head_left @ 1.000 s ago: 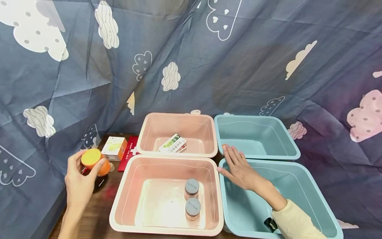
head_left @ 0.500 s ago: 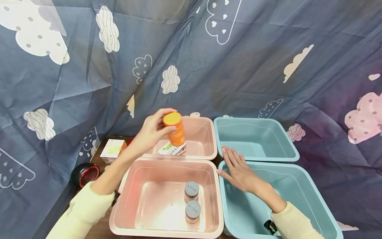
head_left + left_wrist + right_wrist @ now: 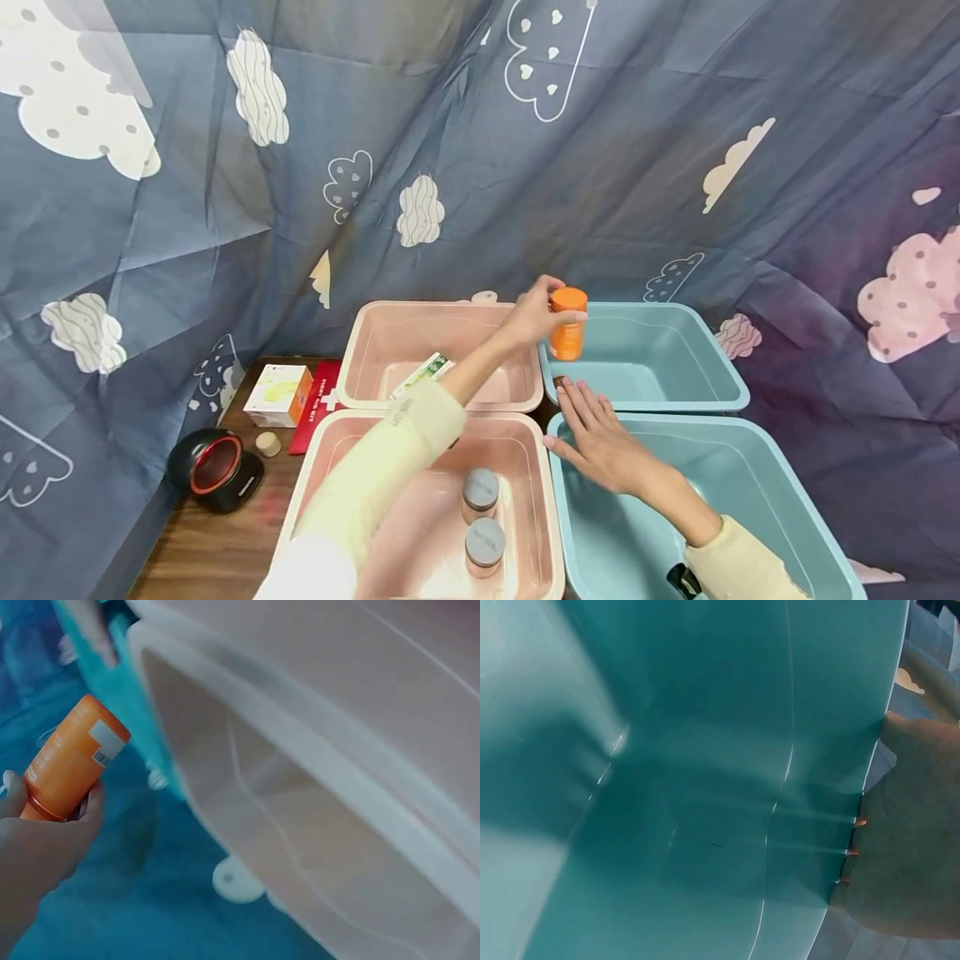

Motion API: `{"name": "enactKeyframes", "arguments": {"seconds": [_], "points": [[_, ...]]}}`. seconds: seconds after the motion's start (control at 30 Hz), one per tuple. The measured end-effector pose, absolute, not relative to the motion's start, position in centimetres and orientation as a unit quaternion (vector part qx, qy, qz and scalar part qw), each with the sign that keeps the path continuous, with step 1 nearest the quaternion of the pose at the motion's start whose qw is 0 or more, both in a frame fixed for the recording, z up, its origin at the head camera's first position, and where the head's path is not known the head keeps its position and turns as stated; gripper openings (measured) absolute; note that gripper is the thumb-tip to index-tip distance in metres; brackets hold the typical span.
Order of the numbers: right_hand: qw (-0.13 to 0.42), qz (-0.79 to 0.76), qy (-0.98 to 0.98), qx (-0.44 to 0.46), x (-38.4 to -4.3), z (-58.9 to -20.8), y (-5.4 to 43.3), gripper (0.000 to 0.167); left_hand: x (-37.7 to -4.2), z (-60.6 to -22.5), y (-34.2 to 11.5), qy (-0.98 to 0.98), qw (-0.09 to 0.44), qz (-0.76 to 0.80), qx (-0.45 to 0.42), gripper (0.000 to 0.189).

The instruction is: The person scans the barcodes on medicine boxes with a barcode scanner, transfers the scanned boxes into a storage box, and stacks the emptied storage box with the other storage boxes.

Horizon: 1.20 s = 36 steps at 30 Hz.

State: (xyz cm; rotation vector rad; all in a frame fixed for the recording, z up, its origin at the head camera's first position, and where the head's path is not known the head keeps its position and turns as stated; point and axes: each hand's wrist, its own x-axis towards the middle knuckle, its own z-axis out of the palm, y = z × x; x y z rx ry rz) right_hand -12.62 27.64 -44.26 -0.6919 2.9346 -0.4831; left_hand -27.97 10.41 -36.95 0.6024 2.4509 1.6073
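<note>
My left hand [image 3: 534,315] grips an orange bottle [image 3: 567,329] with an orange lid, thumb on one side and fingers on the other. The bottle is upright above the left edge of the far blue bin [image 3: 660,346]. In the left wrist view, a white label with a barcode shows on the bottle [image 3: 75,759]. My right hand [image 3: 600,442] lies with straight fingers over the left corner of the near blue bin [image 3: 757,475], its fingertips by the gap between the blue bins. A small brown thing at those fingertips is too small to identify.
Two grey-lidded jars [image 3: 480,492] stand in the near pink bin [image 3: 551,500]. A green-and-white box [image 3: 422,373] lies in the far pink bin [image 3: 367,342]. Left of these are a white-and-orange box [image 3: 279,396], a red first aid kit [image 3: 315,412] and a black round object [image 3: 213,471].
My left hand has carried the orange bottle rightward from the left side, across the far pink bin, to the far blue bin's edge. The right hand has stayed about where it was.
</note>
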Motion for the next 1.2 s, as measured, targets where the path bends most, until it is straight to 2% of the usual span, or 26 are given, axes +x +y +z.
{"name": "enactKeyframes", "arguments": {"seconds": [0.07,0.2,0.3,0.43,0.47,0.63,0.73,0.9,1.2], "points": [[0.051,-0.149,0.962,-0.223,-12.6,-44.4,27.6,0.087,-28.7,-38.1,12.2,0.841,0.081,0.499,0.191,0.074],[0.04,-0.16,0.96,-0.226,-12.6,-44.7,27.7,0.087,-32.7,-43.5,15.5,0.88,0.057,0.426,0.201,0.08],[0.034,-0.169,0.957,-0.235,-12.6,-45.1,27.8,0.088,-33.5,-45.3,16.6,0.9,0.054,0.38,0.206,0.081],[0.049,-0.158,0.959,-0.23,-12.4,-44.7,27.6,0.088,-32.3,-44.7,16.9,0.92,0.087,0.323,0.204,0.077],[0.052,-0.155,0.96,-0.228,-12.3,-44.5,27.4,0.088,-33.0,-45.4,17.2,0.923,0.094,0.31,0.207,0.075],[0.053,-0.163,0.96,-0.224,-12.2,-44.3,27.3,0.087,-33.9,-45.9,18.1,0.95,0.084,0.214,0.21,0.065],[0.051,-0.171,0.957,-0.227,-12.3,-44.5,27.4,0.088,-34.2,-45.6,18.2,0.956,0.075,0.167,0.229,0.053],[0.06,-0.16,0.961,-0.219,-12.7,-44.8,27.5,0.089,-34.1,-45.1,18.1,0.956,0.052,0.143,0.251,0.039],[0.045,-0.147,0.964,-0.217,-12.9,-45.3,27.5,0.088,-33.6,-41.5,12.8,0.889,0.02,0.207,0.408,0.032]]}}
